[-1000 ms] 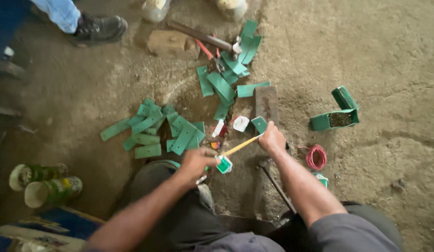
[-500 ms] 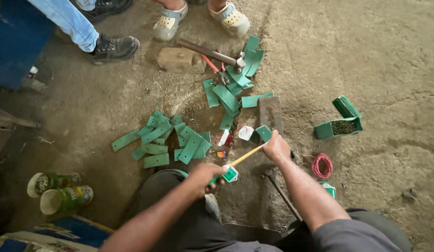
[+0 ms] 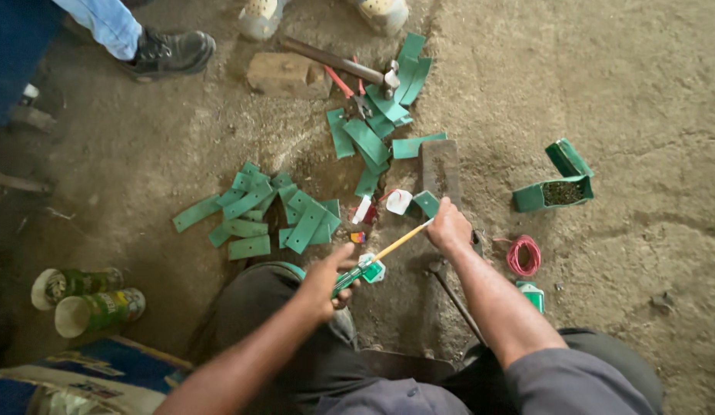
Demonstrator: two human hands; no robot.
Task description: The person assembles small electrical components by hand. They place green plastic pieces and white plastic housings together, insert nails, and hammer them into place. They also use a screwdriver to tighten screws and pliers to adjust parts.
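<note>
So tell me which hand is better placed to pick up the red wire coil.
Right, probably: the right hand rests on the metal block's near end beside the red wire coil; the left hand grips the screwdriver, farther off.

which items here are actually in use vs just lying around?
In use:
- left hand gripping the green tool
- right hand on the thin yellow strip
- green piece at the right fingertips
- dark metal block just beyond it

Lying about:
- heap of green strips
- hammer
- red wire coil
- open green box
- two tins
</note>
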